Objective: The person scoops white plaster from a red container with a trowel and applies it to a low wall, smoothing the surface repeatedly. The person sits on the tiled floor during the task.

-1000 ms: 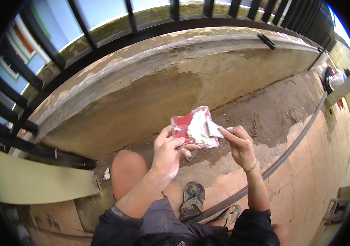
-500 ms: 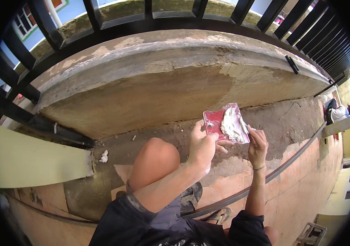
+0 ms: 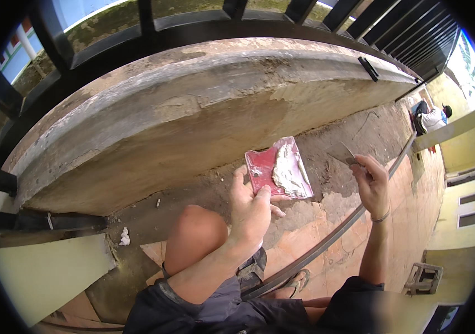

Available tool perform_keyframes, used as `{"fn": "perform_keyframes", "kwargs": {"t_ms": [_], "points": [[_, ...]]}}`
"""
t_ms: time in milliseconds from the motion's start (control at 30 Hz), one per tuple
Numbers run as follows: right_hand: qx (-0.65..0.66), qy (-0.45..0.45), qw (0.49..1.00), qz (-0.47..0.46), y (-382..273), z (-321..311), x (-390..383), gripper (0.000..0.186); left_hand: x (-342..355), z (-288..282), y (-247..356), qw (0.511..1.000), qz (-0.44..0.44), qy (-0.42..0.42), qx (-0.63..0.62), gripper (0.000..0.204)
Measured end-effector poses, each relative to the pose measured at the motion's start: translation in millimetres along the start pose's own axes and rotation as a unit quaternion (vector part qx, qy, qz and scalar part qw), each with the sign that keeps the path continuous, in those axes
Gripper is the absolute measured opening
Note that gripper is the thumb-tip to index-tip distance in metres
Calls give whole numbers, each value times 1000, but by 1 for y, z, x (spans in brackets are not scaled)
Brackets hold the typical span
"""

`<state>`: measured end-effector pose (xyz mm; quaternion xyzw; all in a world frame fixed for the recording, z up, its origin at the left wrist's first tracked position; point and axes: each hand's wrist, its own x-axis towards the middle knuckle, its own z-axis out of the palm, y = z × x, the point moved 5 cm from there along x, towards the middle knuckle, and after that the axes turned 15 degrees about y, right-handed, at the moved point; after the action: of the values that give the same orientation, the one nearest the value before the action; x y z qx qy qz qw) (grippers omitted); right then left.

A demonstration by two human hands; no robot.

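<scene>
My left hand is closed on a flat red plastic putty spreader, thumb on top and the other fingers partly hidden beneath. A thick smear of white putty lies along the spreader's right side. To the right, my right hand grips a thin metal putty knife. The knife's blade points up and left, apart from the spreader, and its handle is mostly covered by my fingers. White smudges mark my left fingers.
A low plastered wall runs ahead under a black metal fence. White scraps lie on the ground at left. A dark rail crosses the floor beside me. Another person crouches far right; a stool stands lower right.
The putty knife has lifted away from the spreader as my right hand moved right. My view has turned rightward, and the spreader appears further left.
</scene>
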<state>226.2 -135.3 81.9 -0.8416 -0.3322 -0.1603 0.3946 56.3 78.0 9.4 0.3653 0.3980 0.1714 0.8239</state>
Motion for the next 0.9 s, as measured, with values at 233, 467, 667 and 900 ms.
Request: {"fn": "perform_keyframes", "kwargs": {"t_ms": [233, 467, 667, 900], "points": [[-352, -206, 867, -285, -71, 10, 39, 35, 0, 7, -5, 998, 47, 8, 46, 49], [-433, -286, 764, -384, -84, 60, 25, 32, 6, 13, -14, 996, 67, 23, 45, 51], [-379, -334, 786, -356, -78, 33, 4, 29, 15, 6, -19, 996, 64, 60, 26, 54], [130, -24, 990, 56, -6, 63, 1, 44, -8, -47, 14, 990, 104, 94, 20, 50]]}}
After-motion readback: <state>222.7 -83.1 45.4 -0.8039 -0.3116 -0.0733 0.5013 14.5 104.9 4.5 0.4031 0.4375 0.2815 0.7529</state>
